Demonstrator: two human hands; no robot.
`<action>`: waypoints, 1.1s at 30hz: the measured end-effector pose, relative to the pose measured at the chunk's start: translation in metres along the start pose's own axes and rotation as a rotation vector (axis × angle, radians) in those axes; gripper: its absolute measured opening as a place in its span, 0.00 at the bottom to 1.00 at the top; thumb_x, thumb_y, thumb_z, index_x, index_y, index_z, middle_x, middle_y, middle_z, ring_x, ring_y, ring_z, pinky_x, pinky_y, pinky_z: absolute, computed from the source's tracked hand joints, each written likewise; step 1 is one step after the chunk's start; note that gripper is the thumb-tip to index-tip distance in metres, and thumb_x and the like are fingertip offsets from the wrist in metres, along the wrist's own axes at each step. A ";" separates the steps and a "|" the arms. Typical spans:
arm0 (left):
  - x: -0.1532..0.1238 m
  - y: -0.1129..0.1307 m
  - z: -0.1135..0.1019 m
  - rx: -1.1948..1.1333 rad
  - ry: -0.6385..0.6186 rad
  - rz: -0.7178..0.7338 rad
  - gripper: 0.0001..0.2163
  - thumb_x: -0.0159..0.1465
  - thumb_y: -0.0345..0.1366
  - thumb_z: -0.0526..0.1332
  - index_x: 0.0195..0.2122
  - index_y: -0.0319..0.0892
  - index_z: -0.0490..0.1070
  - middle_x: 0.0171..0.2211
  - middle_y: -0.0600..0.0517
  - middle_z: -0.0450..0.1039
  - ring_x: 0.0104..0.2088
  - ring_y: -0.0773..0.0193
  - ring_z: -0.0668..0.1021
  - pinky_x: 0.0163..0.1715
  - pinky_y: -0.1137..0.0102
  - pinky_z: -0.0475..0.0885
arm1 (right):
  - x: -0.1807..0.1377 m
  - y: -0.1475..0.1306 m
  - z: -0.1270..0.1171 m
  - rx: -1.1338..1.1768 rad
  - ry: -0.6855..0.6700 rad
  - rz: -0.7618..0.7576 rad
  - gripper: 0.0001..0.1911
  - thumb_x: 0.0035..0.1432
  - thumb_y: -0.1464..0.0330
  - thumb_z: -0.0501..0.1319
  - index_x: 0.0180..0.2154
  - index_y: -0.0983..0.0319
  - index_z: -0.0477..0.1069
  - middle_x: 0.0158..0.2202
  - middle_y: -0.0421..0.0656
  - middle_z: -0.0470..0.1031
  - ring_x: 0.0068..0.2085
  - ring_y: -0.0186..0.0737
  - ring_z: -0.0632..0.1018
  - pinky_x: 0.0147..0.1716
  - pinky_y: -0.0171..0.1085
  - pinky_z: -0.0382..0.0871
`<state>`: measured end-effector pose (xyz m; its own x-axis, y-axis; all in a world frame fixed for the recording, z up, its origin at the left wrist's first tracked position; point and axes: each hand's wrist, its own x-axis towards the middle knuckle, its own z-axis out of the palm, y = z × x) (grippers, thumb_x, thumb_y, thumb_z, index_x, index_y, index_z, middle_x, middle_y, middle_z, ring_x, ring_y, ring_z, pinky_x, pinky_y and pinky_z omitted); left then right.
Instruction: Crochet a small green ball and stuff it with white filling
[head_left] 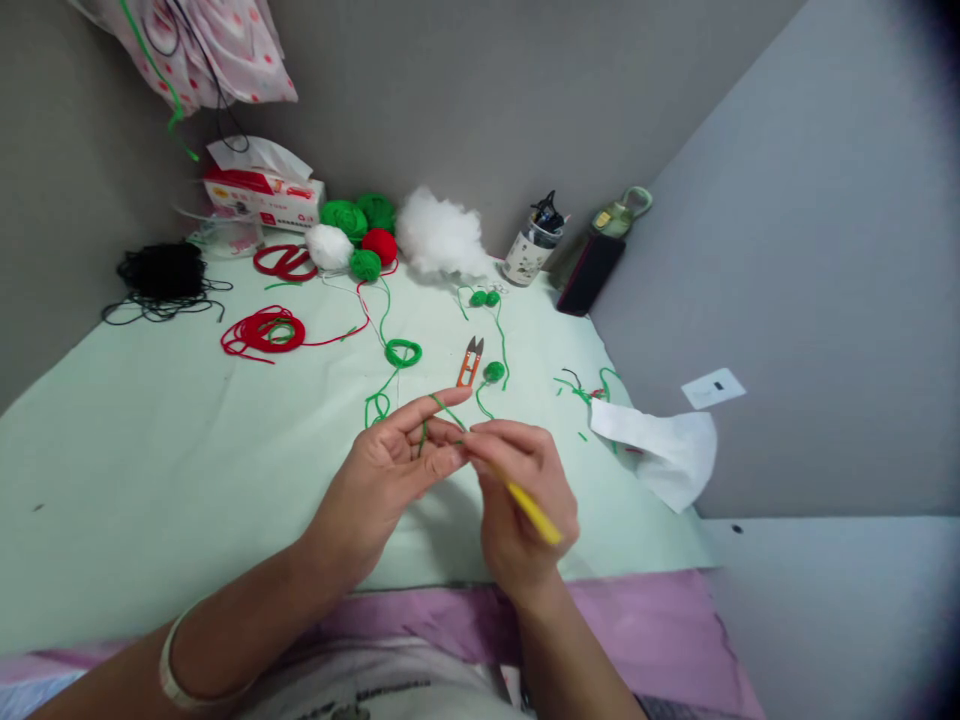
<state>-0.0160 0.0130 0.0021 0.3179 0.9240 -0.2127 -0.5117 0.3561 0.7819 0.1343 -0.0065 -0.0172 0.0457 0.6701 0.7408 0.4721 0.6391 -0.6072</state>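
Observation:
My left hand is raised over the pale green table, fingers pinched, with green yarn looped over the index finger. My right hand meets it fingertip to fingertip and grips a yellow crochet hook, whose tip is hidden between the fingers. The green yarn trails back over the table to a small coil. Just beyond my hands lie orange thread snips and a small green crocheted piece.
At the back are green, red and white yarn balls, white stuffing, a tissue box, a cup of tools, black yarn and red cord. White paper lies at the right edge, by the grey wall.

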 end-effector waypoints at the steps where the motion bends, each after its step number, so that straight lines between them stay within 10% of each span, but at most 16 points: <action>1: 0.000 0.000 -0.001 -0.027 -0.008 -0.041 0.20 0.60 0.36 0.76 0.55 0.50 0.82 0.32 0.56 0.74 0.30 0.71 0.70 0.36 0.75 0.67 | -0.001 0.001 -0.001 -0.062 -0.016 -0.071 0.17 0.68 0.77 0.63 0.52 0.53 0.81 0.45 0.46 0.82 0.44 0.42 0.83 0.40 0.42 0.81; 6: 0.004 0.006 -0.005 -0.149 -0.046 -0.144 0.14 0.62 0.34 0.74 0.49 0.43 0.85 0.19 0.64 0.57 0.21 0.75 0.56 0.46 0.71 0.72 | 0.008 0.003 -0.006 0.233 0.096 0.214 0.10 0.70 0.72 0.61 0.44 0.56 0.82 0.36 0.43 0.81 0.33 0.38 0.81 0.32 0.40 0.78; 11: 0.003 0.008 -0.004 -0.047 -0.057 -0.026 0.18 0.61 0.33 0.75 0.53 0.52 0.83 0.33 0.57 0.75 0.36 0.69 0.73 0.47 0.73 0.69 | 0.013 0.004 0.000 0.562 0.028 0.395 0.07 0.69 0.69 0.65 0.41 0.55 0.83 0.37 0.43 0.83 0.38 0.38 0.81 0.35 0.37 0.77; 18: 0.000 0.008 -0.009 0.082 -0.043 -0.007 0.16 0.63 0.36 0.74 0.53 0.53 0.83 0.37 0.55 0.75 0.42 0.65 0.74 0.49 0.70 0.67 | 0.014 0.006 -0.001 0.698 0.038 0.534 0.08 0.71 0.65 0.64 0.40 0.57 0.82 0.37 0.41 0.85 0.32 0.32 0.81 0.34 0.34 0.77; 33: -0.002 0.009 -0.014 0.291 0.006 0.115 0.17 0.62 0.36 0.74 0.52 0.58 0.83 0.37 0.55 0.73 0.41 0.64 0.72 0.47 0.68 0.67 | 0.009 -0.010 -0.010 0.420 -0.006 0.257 0.11 0.73 0.72 0.57 0.45 0.57 0.78 0.40 0.43 0.84 0.39 0.38 0.82 0.36 0.39 0.78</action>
<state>-0.0327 0.0161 0.0014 0.2656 0.9571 -0.1159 -0.2936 0.1948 0.9359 0.1391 -0.0101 -0.0015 0.1083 0.8274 0.5511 0.0508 0.5490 -0.8343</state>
